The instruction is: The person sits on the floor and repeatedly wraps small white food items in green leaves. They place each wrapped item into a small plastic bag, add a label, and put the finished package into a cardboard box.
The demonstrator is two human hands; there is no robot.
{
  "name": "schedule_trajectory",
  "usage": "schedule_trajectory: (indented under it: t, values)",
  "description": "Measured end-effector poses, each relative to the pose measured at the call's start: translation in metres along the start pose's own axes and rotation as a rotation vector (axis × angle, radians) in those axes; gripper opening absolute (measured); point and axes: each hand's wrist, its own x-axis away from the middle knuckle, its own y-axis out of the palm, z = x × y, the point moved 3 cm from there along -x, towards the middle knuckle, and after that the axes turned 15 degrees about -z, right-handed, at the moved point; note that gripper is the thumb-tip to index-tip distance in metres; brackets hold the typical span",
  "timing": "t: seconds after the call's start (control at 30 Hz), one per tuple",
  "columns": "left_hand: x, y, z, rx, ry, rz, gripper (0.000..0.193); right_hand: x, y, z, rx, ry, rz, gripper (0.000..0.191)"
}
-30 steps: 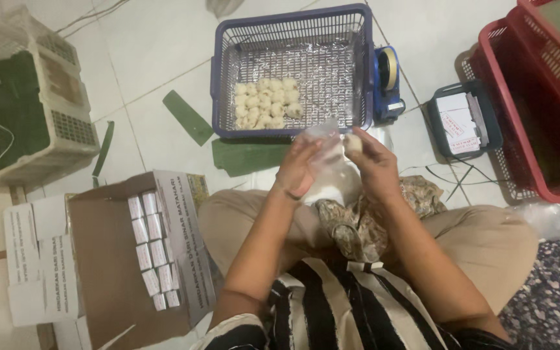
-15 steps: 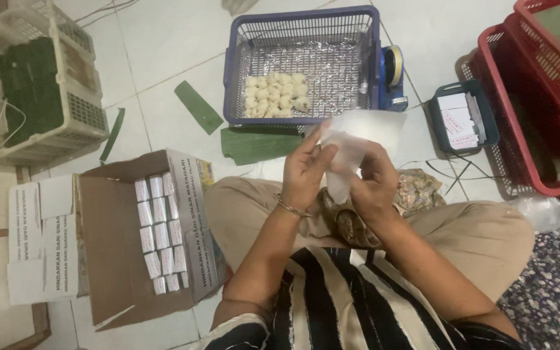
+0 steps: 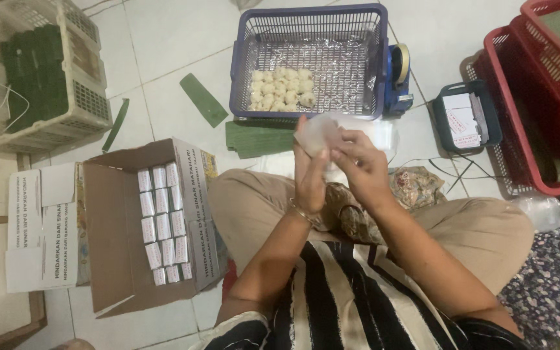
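Observation:
I sit cross-legged on a tiled floor. Both hands are raised over my lap and hold a thin clear plastic bag (image 3: 319, 133). My left hand (image 3: 309, 175) grips its lower left side with the fingers pointing up. My right hand (image 3: 360, 165) pinches its right edge between thumb and fingers. Just beyond the bag stands a blue wire basket (image 3: 244, 58) lined with foil, with a cluster of several pale round food balls (image 3: 282, 89) lying in it. What the bag contains cannot be made out.
An open cardboard box (image 3: 108, 233) with rows of small white packs sits at my left. A pale crate (image 3: 89, 107) of green leaves is far left. Green leaf strips (image 3: 203, 98) lie on the floor. A blue tape dispenser (image 3: 399, 78), a dark tray (image 3: 445, 123) and red baskets (image 3: 507, 129) stand right.
My hands have lifted the bag and turned it; the left hand now stands upright against it while the right has shifted to pinch its right edge. The camera view has drifted slightly.

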Motion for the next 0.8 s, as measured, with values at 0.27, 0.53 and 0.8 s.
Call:
schedule_trajectory:
  t: [0.27,0.53,0.8]
  values:
    - [0.003,-0.006,0.012,-0.186,-0.211,0.243,0.076,0.018,0.010,-0.027,0.308,-0.133,0.092,0.056]
    - [0.003,-0.016,-0.024,0.189,-0.070,-0.085,0.047,0.015,0.015,-0.001,-0.137,0.016,0.019,0.042]
    - [0.003,-0.036,-0.071,0.186,-0.244,0.159,0.044,0.010,-0.001,0.041,0.236,0.066,0.230,0.070]
